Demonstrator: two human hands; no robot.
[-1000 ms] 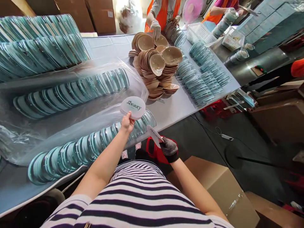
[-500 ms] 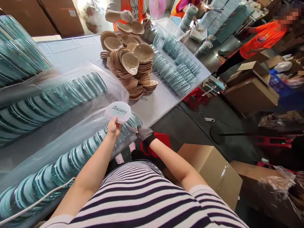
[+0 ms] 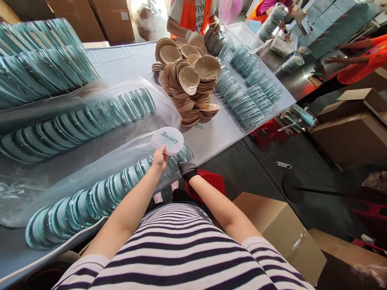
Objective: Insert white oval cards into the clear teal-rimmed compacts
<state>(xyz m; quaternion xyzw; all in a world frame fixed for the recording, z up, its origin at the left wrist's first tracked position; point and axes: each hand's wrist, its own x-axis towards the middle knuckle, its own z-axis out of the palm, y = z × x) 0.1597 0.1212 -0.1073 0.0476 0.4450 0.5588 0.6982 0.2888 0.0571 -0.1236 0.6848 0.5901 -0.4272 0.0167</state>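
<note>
My left hand (image 3: 161,159) is closed around a small stack of white oval cards (image 3: 168,140), thumb on top. The upper card bears the dark print "beauty". Just right of it, my right hand (image 3: 186,168) wears a black-and-white mesh glove. Its fingers are curled at the near end of a row of teal, clear-edged discs (image 3: 105,191), and what they hold is hidden. That row lies along the table edge, partly under clear plastic film. The cards hover over the row's right end.
Beyond my hands rise piles of brown shell-shaped dishes (image 3: 189,78). More rows of teal discs (image 3: 238,100) stand to their right, others (image 3: 45,60) at left. A co-worker in an orange vest (image 3: 193,16) stands behind the table (image 3: 211,143). Below right is a cardboard box (image 3: 272,225).
My view has turned left, so the table and hands appear farther right. A pale edge seen by my gloved fingers no longer shows. The co-worker's gloved hand has lowered behind the dishes.
</note>
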